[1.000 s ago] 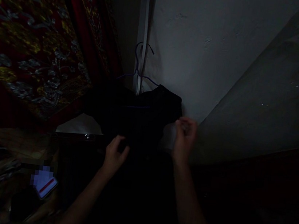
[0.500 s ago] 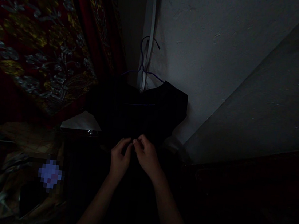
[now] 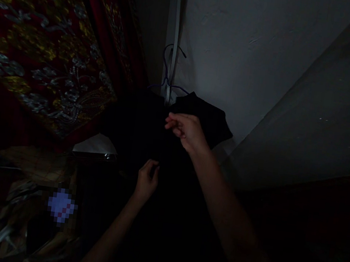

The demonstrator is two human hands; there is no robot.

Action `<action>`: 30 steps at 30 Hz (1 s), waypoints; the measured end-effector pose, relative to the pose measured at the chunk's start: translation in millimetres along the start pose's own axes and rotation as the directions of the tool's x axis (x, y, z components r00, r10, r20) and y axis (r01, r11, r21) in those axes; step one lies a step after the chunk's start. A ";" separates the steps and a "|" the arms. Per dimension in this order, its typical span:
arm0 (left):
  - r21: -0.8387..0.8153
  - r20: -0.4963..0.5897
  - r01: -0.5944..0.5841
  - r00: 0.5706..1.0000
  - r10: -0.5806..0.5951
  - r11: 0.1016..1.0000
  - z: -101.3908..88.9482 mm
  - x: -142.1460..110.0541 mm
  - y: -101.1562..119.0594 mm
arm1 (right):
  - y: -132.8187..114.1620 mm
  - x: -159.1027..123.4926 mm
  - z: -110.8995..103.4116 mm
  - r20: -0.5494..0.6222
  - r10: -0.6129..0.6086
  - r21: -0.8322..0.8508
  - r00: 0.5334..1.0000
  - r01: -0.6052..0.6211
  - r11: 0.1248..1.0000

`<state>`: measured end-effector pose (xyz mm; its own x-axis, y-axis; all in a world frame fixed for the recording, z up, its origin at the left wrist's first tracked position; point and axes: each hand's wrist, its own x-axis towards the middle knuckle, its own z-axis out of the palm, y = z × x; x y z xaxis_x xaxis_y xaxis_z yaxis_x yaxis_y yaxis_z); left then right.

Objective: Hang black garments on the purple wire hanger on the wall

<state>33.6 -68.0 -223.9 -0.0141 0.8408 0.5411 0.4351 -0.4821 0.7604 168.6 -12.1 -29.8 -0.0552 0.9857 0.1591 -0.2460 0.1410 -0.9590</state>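
Your right hand (image 3: 189,131) has risen above your left hand (image 3: 147,180), shifting work up the black cloth garment (image 3: 139,122); both grips half-curled, hold unclear.

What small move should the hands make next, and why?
Probably lower the bare right hand toward the bare left hand: the right is raised near the neckline of the black short-sleeved cloth garment on the purple wire hanger, while the left is curled lower, at the garment's front. Any grip is too dark to tell.
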 end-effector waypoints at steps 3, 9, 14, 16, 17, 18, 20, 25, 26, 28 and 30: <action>0.020 0.105 -0.040 0.994 0.038 0.999 -2.2 18.2 -0.1 | -31.9 13.8 11.8 0.022 -0.118 -0.006 0.993 0.118 0.993; 0.028 0.194 -0.185 0.965 0.176 0.982 -40.1 80.5 47.8 | -30.0 7.2 16.7 0.056 -0.175 -0.082 0.983 0.179 0.980; 0.070 -0.114 -0.437 0.889 0.443 0.897 -73.7 143.6 111.2 | -23.8 4.7 11.4 0.141 -0.291 -0.215 0.946 0.316 0.924; 0.156 -0.079 -0.506 0.850 0.521 0.848 -77.6 160.0 122.8 | -22.9 6.4 9.0 0.158 -0.359 -0.258 0.920 0.389 0.884; 0.190 -0.062 -0.530 0.834 0.549 0.827 -77.8 164.7 125.7 | -20.2 8.1 7.7 0.160 -0.386 -0.277 0.908 0.417 0.866; 0.215 -0.058 -0.546 0.820 0.569 0.810 -77.6 167.3 127.5 | -15.2 10.2 6.4 0.156 -0.407 -0.296 0.900 0.436 0.850; 0.242 -0.109 -0.556 0.799 0.591 0.795 -78.8 168.1 128.7 | 1.9 14.9 3.5 0.132 -0.406 -0.346 0.904 0.426 0.836; 0.059 -0.501 -0.367 0.794 0.345 0.928 -115.2 169.8 112.0 | 60.3 7.9 -4.0 0.100 -0.147 -0.377 0.984 0.174 0.910; -0.089 -0.575 -0.309 0.792 0.205 0.947 -126.9 170.2 102.3 | 69.1 0.5 -4.8 0.120 -0.122 -0.329 0.985 0.155 0.931; -0.490 -0.611 -0.212 0.775 -0.160 0.846 -147.8 166.3 76.6 | 82.0 -19.7 -4.1 0.154 -0.127 -0.213 0.980 0.158 0.964; -0.677 -0.489 -0.098 0.801 -0.347 0.729 -158.7 152.4 46.8 | 90.4 -42.9 0.4 0.156 -0.133 -0.129 0.979 0.154 0.980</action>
<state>-91.1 -1.5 -48.8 -0.6019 0.7202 0.3450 -0.2912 -0.6003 0.7449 148.3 -41.7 -123.2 -0.1723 0.9317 0.3198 -0.1243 0.3015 -0.9453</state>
